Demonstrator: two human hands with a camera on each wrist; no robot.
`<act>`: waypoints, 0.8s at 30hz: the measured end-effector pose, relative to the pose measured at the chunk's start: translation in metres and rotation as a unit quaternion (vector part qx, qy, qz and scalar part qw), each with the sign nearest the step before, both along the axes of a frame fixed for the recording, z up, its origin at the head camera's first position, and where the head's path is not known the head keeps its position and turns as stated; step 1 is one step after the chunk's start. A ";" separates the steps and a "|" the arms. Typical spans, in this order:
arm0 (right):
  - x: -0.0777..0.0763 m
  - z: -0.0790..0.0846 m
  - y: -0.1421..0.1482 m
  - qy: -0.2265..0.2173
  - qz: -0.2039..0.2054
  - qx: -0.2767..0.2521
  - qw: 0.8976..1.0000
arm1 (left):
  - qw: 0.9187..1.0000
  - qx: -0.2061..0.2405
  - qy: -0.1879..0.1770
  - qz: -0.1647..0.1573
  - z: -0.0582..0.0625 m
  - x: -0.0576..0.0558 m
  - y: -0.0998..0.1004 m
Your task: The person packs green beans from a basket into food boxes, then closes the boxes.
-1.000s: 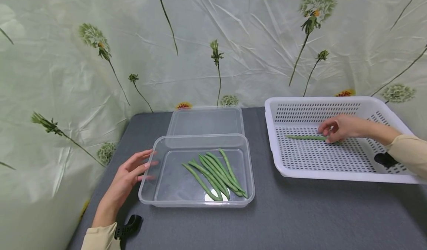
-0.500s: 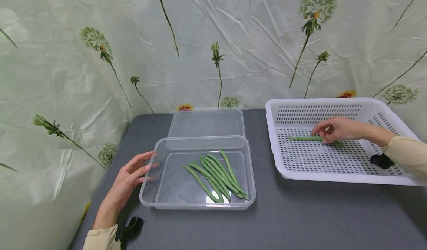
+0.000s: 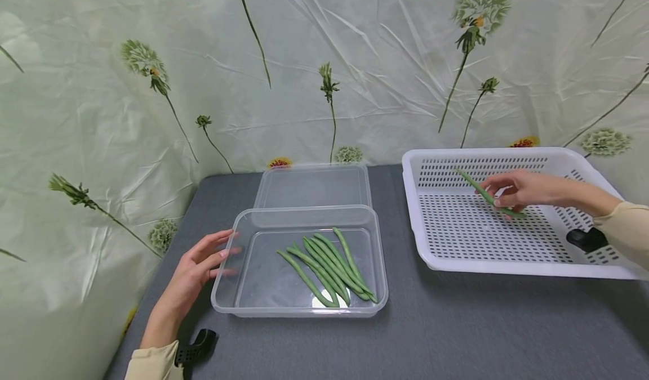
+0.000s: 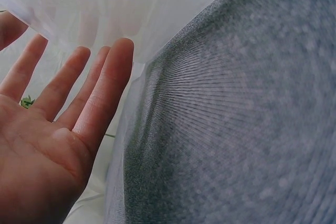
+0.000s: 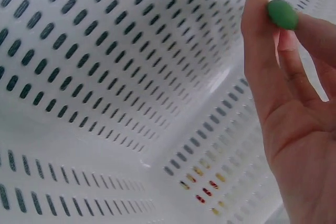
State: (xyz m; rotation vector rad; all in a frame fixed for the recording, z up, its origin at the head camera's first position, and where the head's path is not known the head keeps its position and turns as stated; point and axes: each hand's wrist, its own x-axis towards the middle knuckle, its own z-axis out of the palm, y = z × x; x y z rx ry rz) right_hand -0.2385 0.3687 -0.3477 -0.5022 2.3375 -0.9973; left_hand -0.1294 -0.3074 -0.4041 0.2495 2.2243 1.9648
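Note:
My right hand [image 3: 527, 190] pinches one green bean [image 3: 476, 186] above the floor of the white perforated basket [image 3: 426, 250]. The bean slants, its far end raised toward the back left. In the right wrist view the green bean [image 5: 283, 14] shows end-on between thumb and fingers. At the left, my left hand [image 3: 190, 270] rests its fingertips against the left wall of a clear plastic container [image 3: 263, 312]. Its fingers [image 4: 107, 87] are straight and spread in the left wrist view. Several green beans [image 3: 329, 267] lie side by side in the container's right half.
Behind the container a clear flat lid [image 3: 314, 186] lies on the grey cloth-covered table [image 3: 405, 335]. A flower-printed sheet [image 3: 284, 42] hangs along the back and left. The basket's raised rim [image 3: 481, 267] stands to the container's right.
The green bean that lay flat in the basket is lifted and tilted in my right hand. My left hand and the container have stayed put.

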 end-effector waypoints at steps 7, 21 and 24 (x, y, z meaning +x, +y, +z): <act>0.008 0.013 -0.004 0.002 0.001 -0.052 0.999 | 1.000 0.002 0.001 -0.002 0.000 0.000 0.000; 0.038 0.043 -0.030 0.106 -0.063 -0.008 0.992 | 1.000 -0.002 -0.004 0.001 -0.001 -0.001 -0.002; 0.048 0.049 -0.040 0.132 -0.072 0.005 0.989 | 1.000 0.000 -0.004 0.001 -0.001 -0.001 -0.002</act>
